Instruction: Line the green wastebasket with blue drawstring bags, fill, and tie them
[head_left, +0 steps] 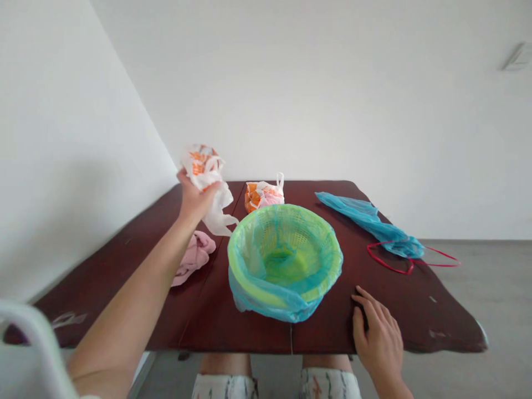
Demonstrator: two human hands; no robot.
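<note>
One plastic bag (204,169) is up, left of centre, gripped by the left hand (195,195); the right hand (379,332), loosely uncurled, rests lower right on the bench (233,335); green basket (235,255) sits mid-frame!

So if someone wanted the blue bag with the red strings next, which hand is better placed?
Probably the right hand: it looks empty and rests on the table, on the same side as the blue bag. The left hand is over on the other side, holding a white-and-orange bag.

Orange-white bags (203,178); green basket (234,260); blue liner (297,311); pink cloth (195,257); maroon table (419,316).
</note>
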